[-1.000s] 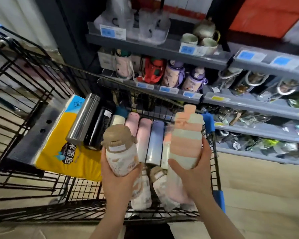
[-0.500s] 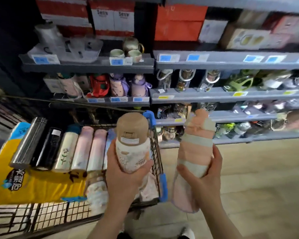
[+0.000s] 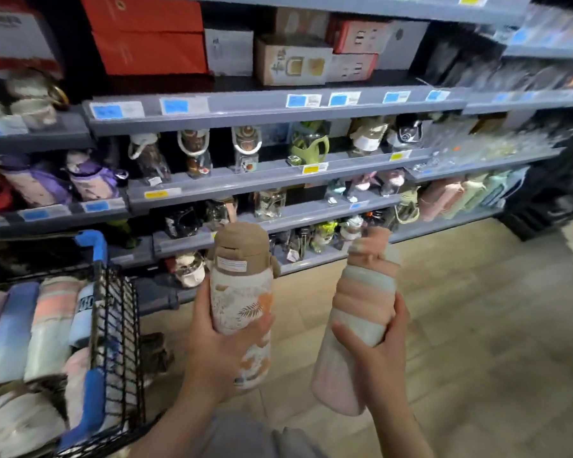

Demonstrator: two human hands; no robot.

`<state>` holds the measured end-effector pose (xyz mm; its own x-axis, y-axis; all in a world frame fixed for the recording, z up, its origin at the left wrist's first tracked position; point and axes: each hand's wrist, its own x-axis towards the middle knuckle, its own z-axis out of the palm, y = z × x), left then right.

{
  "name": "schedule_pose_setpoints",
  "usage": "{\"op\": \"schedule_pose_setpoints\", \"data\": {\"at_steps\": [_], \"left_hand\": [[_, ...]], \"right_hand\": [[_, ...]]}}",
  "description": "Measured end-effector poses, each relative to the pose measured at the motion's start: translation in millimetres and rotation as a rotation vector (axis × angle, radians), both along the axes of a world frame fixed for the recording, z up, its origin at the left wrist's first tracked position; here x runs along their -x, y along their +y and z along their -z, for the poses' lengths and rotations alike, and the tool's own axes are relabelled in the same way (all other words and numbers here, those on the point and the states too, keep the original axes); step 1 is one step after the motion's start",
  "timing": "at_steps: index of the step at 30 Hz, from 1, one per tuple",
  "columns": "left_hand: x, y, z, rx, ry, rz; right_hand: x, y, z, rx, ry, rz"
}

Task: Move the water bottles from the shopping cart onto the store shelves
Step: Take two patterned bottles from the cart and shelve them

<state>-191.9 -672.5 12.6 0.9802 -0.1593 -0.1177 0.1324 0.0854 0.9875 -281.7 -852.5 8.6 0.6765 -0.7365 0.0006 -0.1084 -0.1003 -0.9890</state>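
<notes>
A: Where do we stand?

B: Our left hand grips the leaf-print bottle round its lower body, brown cap up. Our right hand wraps the ribbed pink bottle at mid-height. Both bottles are in the air, clear of the shopping cart on our left and in front of the store shelves, not touching them.

A: How do we place them well?

B: We choose a gap first. We judge the lower shelf tiers hold similar bottles, so we go there. We keep each bottle upright, set one at a time, base down behind the shelf lip, and loosen our fingers only once it stands.

A: Any risk?

B: The rows look crowded; we can knock a neighbour over.
</notes>
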Motion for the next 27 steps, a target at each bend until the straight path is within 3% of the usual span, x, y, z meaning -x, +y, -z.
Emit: {"op": "schedule_pose_setpoints", "data": {"at_steps": [12,21,27], "left_hand": [[-143,-163,-42,0.073,-0.184,0.073],[-294,-245,-121,0.15,-0.433,-0.066],[-352,-270,-156,0.083,-0.581,-0.22]], "right_hand": [[-140,-151,-51,0.133,-0.178,0.093],[-318,-234,-151,0.139,-0.485,-0.081],[-400,-263,-195,0.151,-0.535,-0.199]]}}
